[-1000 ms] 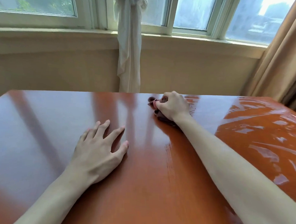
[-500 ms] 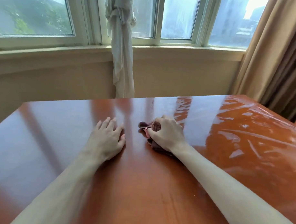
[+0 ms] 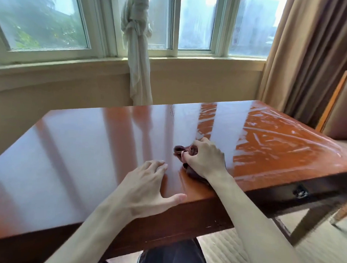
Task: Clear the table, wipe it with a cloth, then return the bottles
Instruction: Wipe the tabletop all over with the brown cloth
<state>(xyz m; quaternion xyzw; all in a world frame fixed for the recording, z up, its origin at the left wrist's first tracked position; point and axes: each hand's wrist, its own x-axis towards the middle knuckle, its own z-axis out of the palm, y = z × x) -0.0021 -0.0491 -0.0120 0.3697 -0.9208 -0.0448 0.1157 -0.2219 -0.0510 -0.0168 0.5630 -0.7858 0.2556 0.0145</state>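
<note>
While streaks shine on the table [image 3: 73, 147], right hand [image 3: 204, 159] bunching cloth [image 3: 180, 150], left hand [image 3: 147, 185] spread flat.

A row of white-framed windows [image 3: 133, 23] runs along the far wall, letting in soft, hazy daylight. Below the sill the wall is plain beige plaster [image 3: 71, 92]. A knotted white sheer curtain [image 3: 138, 51] hangs at the middle, and heavy tan-brown drapes [image 3: 309, 57] fill the right corner. A wood-framed upholstered chair [image 3: 338, 109] stands at right. Pale ribbed carpet [image 3: 233, 249] covers the floor.
</note>
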